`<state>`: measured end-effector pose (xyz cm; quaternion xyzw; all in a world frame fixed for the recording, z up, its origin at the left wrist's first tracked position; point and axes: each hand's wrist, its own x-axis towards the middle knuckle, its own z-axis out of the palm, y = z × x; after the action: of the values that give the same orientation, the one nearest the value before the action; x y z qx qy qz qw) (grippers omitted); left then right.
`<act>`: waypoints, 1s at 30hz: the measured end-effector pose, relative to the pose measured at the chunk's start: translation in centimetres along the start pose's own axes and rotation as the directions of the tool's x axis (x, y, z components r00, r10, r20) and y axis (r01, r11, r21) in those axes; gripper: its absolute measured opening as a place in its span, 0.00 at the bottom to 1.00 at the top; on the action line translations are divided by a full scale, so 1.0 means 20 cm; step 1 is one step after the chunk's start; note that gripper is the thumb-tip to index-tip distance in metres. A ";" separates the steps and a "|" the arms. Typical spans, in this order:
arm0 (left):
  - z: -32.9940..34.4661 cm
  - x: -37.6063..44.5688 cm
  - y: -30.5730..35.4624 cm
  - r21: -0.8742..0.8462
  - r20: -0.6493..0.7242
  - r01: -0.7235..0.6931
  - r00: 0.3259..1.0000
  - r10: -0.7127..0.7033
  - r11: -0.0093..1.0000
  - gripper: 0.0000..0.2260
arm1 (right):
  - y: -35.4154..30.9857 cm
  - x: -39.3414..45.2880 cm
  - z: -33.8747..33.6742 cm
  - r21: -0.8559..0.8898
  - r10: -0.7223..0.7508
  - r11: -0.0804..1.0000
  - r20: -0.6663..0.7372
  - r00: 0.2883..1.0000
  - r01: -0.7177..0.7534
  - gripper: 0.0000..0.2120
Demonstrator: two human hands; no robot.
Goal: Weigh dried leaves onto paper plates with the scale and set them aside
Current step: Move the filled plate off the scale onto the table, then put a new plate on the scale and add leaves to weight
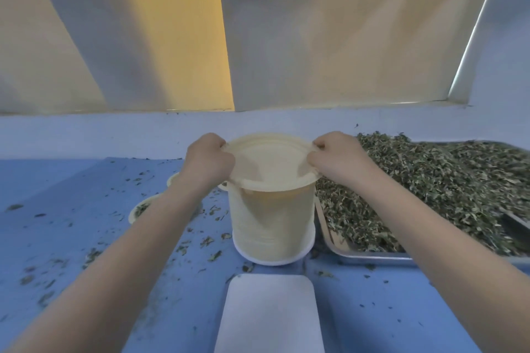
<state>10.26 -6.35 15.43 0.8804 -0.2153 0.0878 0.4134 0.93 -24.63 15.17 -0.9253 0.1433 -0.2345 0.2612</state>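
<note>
Both hands pinch the top paper plate [271,162] of a tall plate stack [272,221]: left hand [208,162] on its left rim, right hand [338,159] on its right. Dried leaves [430,189] lie just right of the stack, the scale [271,314] just before it. Likely step: peeling off one plate; next it must reach the scale

The left arm [160,218] hides most of two filled plates [140,209] behind it; the tray of dried leaves [430,189] runs off the right edge, the scale [271,315] off the bottom edge
</note>
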 end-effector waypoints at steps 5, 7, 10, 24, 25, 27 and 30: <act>-0.06 -0.32 -0.07 -0.044 0.121 0.028 0.992 -0.023 0.999 0.12 | 0.02 -0.34 0.03 0.054 -0.015 0.998 0.070 0.997 0.011 0.06; -0.04 -0.46 -0.14 -0.090 0.160 0.061 0.986 -0.046 0.994 0.09 | 0.05 -0.49 0.07 0.097 0.008 0.995 0.094 0.996 -0.017 0.07; 0.04 -0.64 -0.27 -0.139 0.186 0.128 0.977 -0.101 0.982 0.05 | 0.10 -0.65 0.19 0.077 0.063 0.994 0.156 0.986 -0.076 0.08; 0.34 -0.81 -0.60 -0.261 0.105 0.232 0.972 -0.211 0.937 0.24 | 0.29 -0.80 0.52 0.120 0.196 0.969 0.151 0.969 -0.215 0.19; 0.34 -0.83 -0.62 -0.336 0.105 0.250 0.968 -0.227 0.908 0.29 | 0.30 -0.81 0.52 0.190 0.220 0.950 0.160 0.962 -0.249 0.25; 0.34 -0.84 -0.65 -0.481 0.124 0.303 0.952 -0.278 0.823 0.32 | 0.33 -0.82 0.52 0.282 0.244 0.917 0.161 0.956 -0.282 0.33; 0.32 -0.85 -0.69 -0.608 0.196 0.388 0.919 -0.343 0.692 0.32 | 0.35 -0.83 0.52 0.341 0.263 0.889 0.167 0.950 -0.306 0.35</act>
<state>1.22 1.65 -3.80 0.7153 -0.0663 -0.1036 0.6880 -8.95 -19.58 -2.48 -0.8421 0.2161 -0.1617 0.4669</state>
